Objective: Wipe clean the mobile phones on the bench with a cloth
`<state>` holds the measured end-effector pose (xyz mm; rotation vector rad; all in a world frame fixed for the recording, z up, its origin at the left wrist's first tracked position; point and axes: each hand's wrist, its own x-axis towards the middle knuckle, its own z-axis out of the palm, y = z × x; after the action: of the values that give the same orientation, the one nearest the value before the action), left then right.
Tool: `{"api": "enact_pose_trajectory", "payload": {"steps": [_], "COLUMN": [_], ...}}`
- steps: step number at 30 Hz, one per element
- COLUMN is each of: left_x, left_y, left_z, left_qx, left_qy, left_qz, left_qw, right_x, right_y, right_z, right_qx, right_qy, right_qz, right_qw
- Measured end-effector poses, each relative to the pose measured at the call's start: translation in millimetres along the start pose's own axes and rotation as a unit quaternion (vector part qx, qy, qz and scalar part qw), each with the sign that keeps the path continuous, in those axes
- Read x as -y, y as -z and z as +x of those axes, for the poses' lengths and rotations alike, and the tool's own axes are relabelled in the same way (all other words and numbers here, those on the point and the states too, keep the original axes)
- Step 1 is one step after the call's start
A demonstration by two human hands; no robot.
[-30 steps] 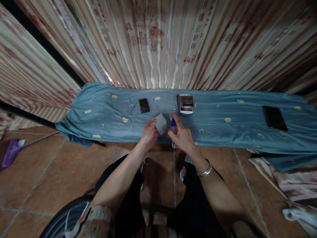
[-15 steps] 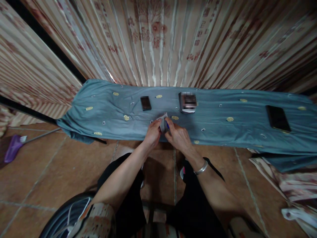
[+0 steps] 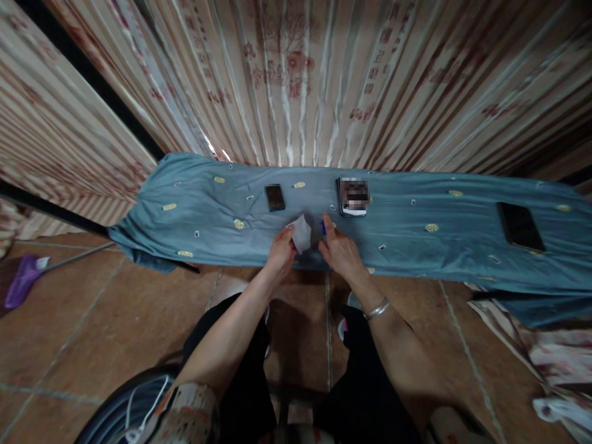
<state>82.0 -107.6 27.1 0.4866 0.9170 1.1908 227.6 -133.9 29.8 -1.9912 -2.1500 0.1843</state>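
Note:
My left hand (image 3: 280, 251) is closed on the near-left edge of a small light-grey piece (image 3: 302, 235), thin and flat, either cloth or paper. It is held just over the front part of the blue cloth cover (image 3: 402, 246). To its right, my right hand (image 3: 342, 251) is apart from the grey piece. A small blue object (image 3: 324, 228) shows at its fingers, mostly hidden, so its kind is unclear. Beyond the hands lie a small dark rectangular item (image 3: 275, 197) and a stack of flat card-like pieces (image 3: 353, 198), both blurred on top.
A black phone (image 3: 521, 227) lies towards the right end of the covered surface. Pleated patterned curtains (image 3: 296, 111) hang behind it. A purple broom head (image 3: 23, 282) rests on the tiled floor at left. Near my left elbow is a dark round basin (image 3: 115, 407) with a white cord.
My hands have drawn apart. The right has moved right with the blue object, off the grey piece, which stays in my left hand and shows more of its surface.

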Motion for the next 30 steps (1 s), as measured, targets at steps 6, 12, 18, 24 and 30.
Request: {"api": "enact_pose_trajectory", "payload": {"steps": [6,12,18,24,30], "left_x": [-0.5,-0.7,-13.5,-14.0,-6.0], "left_y": [5.5,10.9,10.8,20.7,34.7], "left_z": [2.1,5.8,4.6,7.0,5.1], "left_qx": [-0.006,0.004,0.035,0.048,0.017], "left_qy": [0.017,0.014,0.000,-0.040,-0.089], "left_qz": [-0.009,-0.015,-0.019,0.031,0.099], "left_qw": [1.000,1.000,0.999,0.998,0.991], "right_x": [-9.6,-0.4,23.5,35.7,38.3], "right_y": [-19.1,-23.8,-24.4,-24.6,-29.5], "right_z": [30.5,43.6,37.1,33.3,32.3], "right_qx": [-0.036,-0.126,-0.027,0.108,0.096], "right_qy": [-0.021,-0.009,-0.093,-0.175,-0.176], "right_qz": [0.002,0.131,0.561,0.743,0.752], "right_qw": [0.999,0.983,0.822,0.637,0.628]}}
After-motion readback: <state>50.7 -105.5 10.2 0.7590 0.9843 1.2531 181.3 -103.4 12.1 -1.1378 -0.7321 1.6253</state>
